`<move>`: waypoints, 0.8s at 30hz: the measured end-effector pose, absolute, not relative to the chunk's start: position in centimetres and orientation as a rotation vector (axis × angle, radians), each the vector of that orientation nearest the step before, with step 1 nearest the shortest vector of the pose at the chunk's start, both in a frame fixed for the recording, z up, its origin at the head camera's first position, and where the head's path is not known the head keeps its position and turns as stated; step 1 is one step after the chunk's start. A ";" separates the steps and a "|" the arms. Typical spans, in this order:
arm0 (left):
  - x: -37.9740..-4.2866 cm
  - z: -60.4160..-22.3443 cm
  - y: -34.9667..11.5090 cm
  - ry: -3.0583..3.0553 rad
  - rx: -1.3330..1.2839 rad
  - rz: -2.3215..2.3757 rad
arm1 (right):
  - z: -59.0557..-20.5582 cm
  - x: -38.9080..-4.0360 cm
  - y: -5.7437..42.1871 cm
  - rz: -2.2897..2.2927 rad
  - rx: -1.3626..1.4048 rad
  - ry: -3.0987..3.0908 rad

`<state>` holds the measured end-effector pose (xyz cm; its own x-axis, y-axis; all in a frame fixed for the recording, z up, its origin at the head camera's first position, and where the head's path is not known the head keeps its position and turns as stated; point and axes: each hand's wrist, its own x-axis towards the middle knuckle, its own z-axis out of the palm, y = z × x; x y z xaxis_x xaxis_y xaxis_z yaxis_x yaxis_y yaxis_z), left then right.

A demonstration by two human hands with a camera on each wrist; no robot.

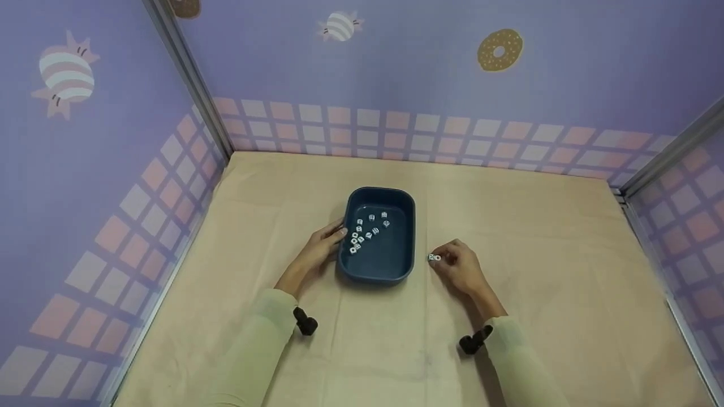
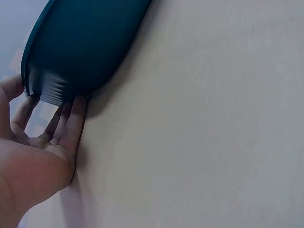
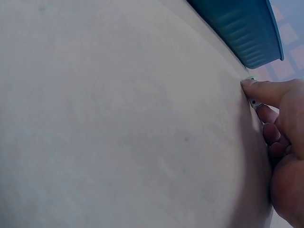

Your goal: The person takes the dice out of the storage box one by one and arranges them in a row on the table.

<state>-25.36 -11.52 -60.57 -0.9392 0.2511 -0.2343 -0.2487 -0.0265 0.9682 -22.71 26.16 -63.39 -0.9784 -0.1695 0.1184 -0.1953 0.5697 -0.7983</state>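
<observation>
A dark blue rectangular bin (image 1: 404, 249) stands on the cloth-covered table, with several white dice (image 1: 369, 235) scattered over the left part of its floor. My left hand (image 1: 319, 249) grips the bin's left side: the thumb lies at the rim and the fingers (image 2: 73, 121) touch the outer wall. To the right of the bin, low over the table, my right hand (image 1: 461, 268) pinches two white dice (image 1: 431, 257) at its fingertips. In the right wrist view the thumb (image 3: 266, 91) partly covers the dice.
Beige cloth (image 1: 526, 226) covers the table. Purple patterned panels (image 1: 407, 68) enclose it at the back, left and right, with metal posts (image 1: 192, 73) at the corners. A small black device (image 1: 305, 322) sits on each wrist.
</observation>
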 end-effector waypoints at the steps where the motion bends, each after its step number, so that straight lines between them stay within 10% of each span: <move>1: -25.4 -60.5 -11.5 1.920 0.006 2.027 | -63.4 -22.7 26.1 1.406 0.320 -2.759; 24: -25.4 -60.6 -11.4 2.039 -0.015 1.950 | -62.4 -22.5 26.7 1.619 0.190 -2.680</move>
